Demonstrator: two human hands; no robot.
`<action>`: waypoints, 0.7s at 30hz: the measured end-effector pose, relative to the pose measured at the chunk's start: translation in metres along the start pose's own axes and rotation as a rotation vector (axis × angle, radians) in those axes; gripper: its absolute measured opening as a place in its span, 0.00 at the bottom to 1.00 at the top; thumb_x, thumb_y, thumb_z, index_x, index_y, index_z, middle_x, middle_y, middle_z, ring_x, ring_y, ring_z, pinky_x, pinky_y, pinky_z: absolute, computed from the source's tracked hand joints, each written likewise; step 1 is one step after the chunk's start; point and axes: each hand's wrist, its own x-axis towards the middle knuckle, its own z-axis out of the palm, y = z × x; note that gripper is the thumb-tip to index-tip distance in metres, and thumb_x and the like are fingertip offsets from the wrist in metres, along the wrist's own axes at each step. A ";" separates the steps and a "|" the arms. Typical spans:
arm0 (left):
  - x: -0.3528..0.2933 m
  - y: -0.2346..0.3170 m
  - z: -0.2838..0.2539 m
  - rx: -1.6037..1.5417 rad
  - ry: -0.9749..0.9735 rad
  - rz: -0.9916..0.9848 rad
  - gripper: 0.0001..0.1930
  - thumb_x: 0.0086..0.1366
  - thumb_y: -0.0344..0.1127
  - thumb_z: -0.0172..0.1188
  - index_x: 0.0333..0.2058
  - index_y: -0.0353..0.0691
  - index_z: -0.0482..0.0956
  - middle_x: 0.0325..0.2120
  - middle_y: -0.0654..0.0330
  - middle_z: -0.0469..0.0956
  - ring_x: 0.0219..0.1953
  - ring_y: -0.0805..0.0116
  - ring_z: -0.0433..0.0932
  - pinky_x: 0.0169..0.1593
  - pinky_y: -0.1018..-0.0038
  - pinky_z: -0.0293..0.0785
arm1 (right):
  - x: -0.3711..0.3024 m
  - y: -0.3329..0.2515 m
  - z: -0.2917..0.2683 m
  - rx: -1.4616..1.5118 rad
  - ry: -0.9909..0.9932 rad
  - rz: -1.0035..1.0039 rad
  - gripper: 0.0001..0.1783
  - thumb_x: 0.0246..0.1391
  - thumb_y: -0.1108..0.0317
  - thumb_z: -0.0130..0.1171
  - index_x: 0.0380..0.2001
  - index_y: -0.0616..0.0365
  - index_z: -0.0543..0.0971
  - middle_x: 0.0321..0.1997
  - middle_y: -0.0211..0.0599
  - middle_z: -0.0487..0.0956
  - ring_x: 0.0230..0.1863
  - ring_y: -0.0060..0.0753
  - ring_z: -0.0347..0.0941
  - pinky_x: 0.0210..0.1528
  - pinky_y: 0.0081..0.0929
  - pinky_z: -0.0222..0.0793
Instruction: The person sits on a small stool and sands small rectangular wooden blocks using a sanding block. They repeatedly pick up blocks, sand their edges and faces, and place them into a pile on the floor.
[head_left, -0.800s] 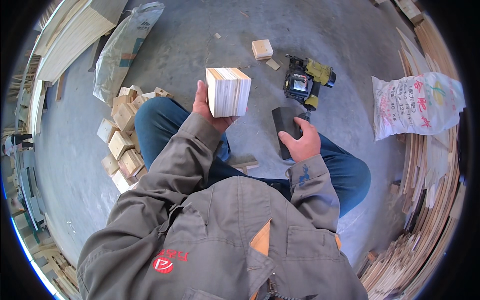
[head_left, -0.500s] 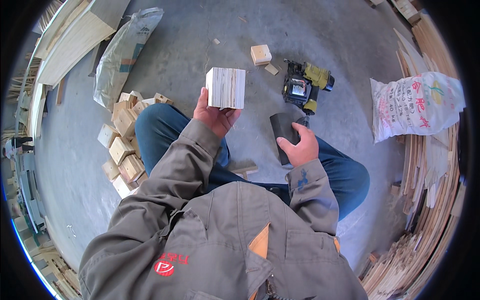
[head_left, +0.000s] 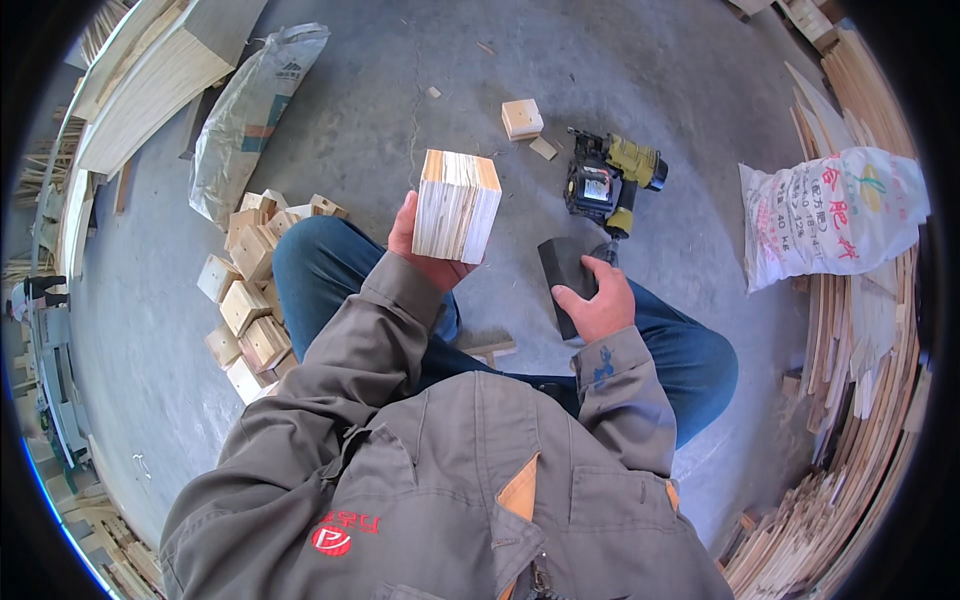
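Left hand (head_left: pixel 428 266): fingers partly hidden by layered wooden block (head_left: pixel 456 208). Black block (head_left: pixel 561 265): partly covered by right hand (head_left: pixel 605 303). Planks (head_left: pixel 830 515), right edge of floor (head_left: pixel 700 90): cut off by frame. Person (head_left: pixel 38 287), left edge of floor: too small to be described.

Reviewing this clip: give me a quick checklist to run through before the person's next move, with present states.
1. Wooden block held by the left hand: ok, raised above the floor.
2. Black block held by the right hand: ok, thumb and fingers on it.
3. Two held blocks apart: ok, a gap shows between them.
4. Nail gun out of both hands: ok, beyond the right hand.
5. Wooden block's underside smooth: cannot tell, hidden.
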 end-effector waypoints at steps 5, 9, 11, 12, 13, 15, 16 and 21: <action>-0.001 0.003 0.003 0.003 -0.168 -0.068 0.41 0.64 0.68 0.54 0.63 0.39 0.73 0.52 0.39 0.79 0.46 0.44 0.84 0.47 0.51 0.83 | 0.000 0.001 0.001 0.008 0.007 -0.009 0.37 0.43 0.53 0.73 0.55 0.62 0.79 0.52 0.53 0.79 0.55 0.53 0.74 0.60 0.40 0.70; -0.003 0.003 -0.001 0.062 -0.133 -0.011 0.41 0.64 0.66 0.55 0.67 0.43 0.70 0.61 0.39 0.73 0.52 0.42 0.82 0.50 0.49 0.82 | 0.000 -0.001 0.001 -0.003 -0.005 -0.004 0.37 0.43 0.53 0.73 0.55 0.62 0.79 0.51 0.53 0.78 0.55 0.53 0.74 0.60 0.40 0.70; -0.002 -0.001 -0.001 0.136 -0.045 0.052 0.40 0.65 0.65 0.55 0.69 0.45 0.68 0.64 0.40 0.69 0.56 0.41 0.80 0.52 0.48 0.81 | 0.000 0.000 0.001 -0.002 -0.010 0.004 0.37 0.43 0.53 0.73 0.55 0.62 0.79 0.52 0.53 0.78 0.55 0.53 0.74 0.61 0.40 0.70; -0.001 -0.001 -0.001 0.171 -0.063 0.066 0.40 0.65 0.64 0.54 0.69 0.46 0.68 0.65 0.40 0.68 0.57 0.41 0.79 0.52 0.48 0.81 | 0.000 0.000 0.001 -0.001 -0.012 0.008 0.37 0.43 0.53 0.73 0.56 0.62 0.79 0.52 0.53 0.78 0.56 0.53 0.74 0.61 0.40 0.70; -0.001 -0.002 -0.002 0.204 -0.079 0.080 0.39 0.66 0.63 0.54 0.69 0.47 0.67 0.66 0.40 0.67 0.58 0.41 0.78 0.52 0.47 0.81 | 0.000 0.000 0.001 -0.004 -0.013 0.009 0.37 0.43 0.53 0.73 0.56 0.62 0.79 0.52 0.53 0.78 0.56 0.53 0.74 0.61 0.40 0.70; -0.001 -0.002 -0.002 0.217 -0.066 0.075 0.38 0.66 0.61 0.53 0.70 0.48 0.66 0.67 0.41 0.66 0.59 0.41 0.77 0.53 0.46 0.80 | 0.000 0.000 0.001 -0.009 -0.014 0.012 0.37 0.43 0.53 0.73 0.56 0.62 0.79 0.52 0.52 0.78 0.56 0.52 0.74 0.61 0.40 0.69; 0.000 -0.002 0.000 0.198 -0.038 0.055 0.38 0.67 0.60 0.52 0.70 0.49 0.66 0.67 0.41 0.66 0.59 0.41 0.77 0.53 0.46 0.80 | 0.000 0.000 0.001 -0.014 -0.012 0.008 0.37 0.43 0.53 0.73 0.56 0.62 0.79 0.52 0.52 0.78 0.56 0.52 0.74 0.61 0.40 0.69; -0.004 -0.003 0.020 0.086 -0.071 -0.001 0.36 0.68 0.57 0.50 0.71 0.47 0.64 0.69 0.42 0.64 0.60 0.41 0.76 0.54 0.46 0.78 | 0.000 0.001 0.002 -0.023 -0.014 0.002 0.37 0.43 0.53 0.73 0.56 0.62 0.78 0.52 0.52 0.78 0.56 0.52 0.74 0.61 0.40 0.69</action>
